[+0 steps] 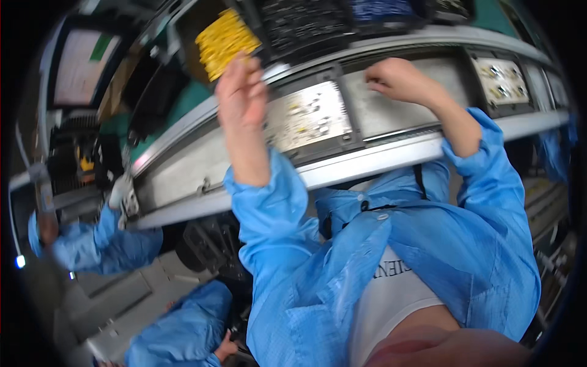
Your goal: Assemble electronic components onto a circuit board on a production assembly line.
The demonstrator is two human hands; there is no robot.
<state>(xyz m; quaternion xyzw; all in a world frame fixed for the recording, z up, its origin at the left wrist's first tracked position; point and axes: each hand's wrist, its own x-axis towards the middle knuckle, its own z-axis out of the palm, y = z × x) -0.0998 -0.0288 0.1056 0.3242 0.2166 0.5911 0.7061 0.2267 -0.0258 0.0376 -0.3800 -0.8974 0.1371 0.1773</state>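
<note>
Left grip [243, 92] raised, loosely unfurled (blurred); right grip [396, 79] curled.

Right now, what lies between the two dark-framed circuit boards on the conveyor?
In the head view, a grey stretch of conveyor bed, with the right hand over part of it.

Blue jacket [446, 238] (white shirt [397, 296] beneath)

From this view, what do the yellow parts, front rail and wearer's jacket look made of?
Yellow parts: probably moulded plastic, semi-gloss; even bright colour, though blurred.
Front rail: likely aluminium, satin; silver-grey with soft reflections.
Blue jacket: thin woven fabric, maybe synthetic; soft creases, slight sheen.
</note>
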